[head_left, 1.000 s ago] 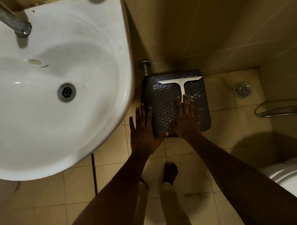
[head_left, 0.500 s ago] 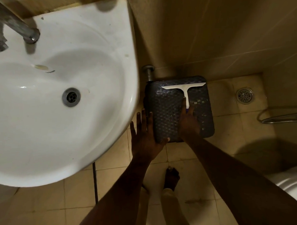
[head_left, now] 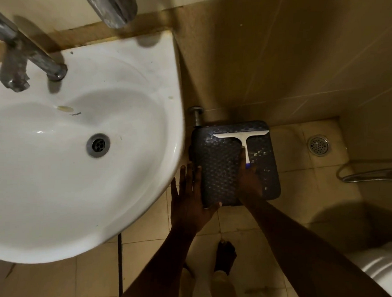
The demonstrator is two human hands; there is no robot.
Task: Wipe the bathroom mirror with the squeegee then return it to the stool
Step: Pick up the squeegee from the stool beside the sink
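Note:
A white T-shaped squeegee point(head_left: 241, 134) lies flat on a dark textured stool point(head_left: 218, 171) on the floor, in the corner to the right of the sink. Its blade lies across the stool's far edge and its handle points toward me. My right hand point(head_left: 249, 181) rests on the stool with its fingers closed around the handle's blue near end, one finger stretched along the handle's left side. My left hand point(head_left: 188, 206) is open with fingers spread at the stool's near-left corner, the thumb touching its edge. No mirror is in view.
A white sink point(head_left: 178, 116) with a metal faucet point(head_left: 27, 51) fills the left side and overhangs the floor close to my left hand. A pipe valve point(head_left: 196, 115) stands behind the stool. A floor drain point(head_left: 318, 145), a metal hose point(head_left: 367, 176) and a toilet point(head_left: 379, 266) are to the right.
My right hand's fingers have gone from lying flat near the handle to closing around its end. The view has tilted up, showing more wall. The left hand has hardly moved.

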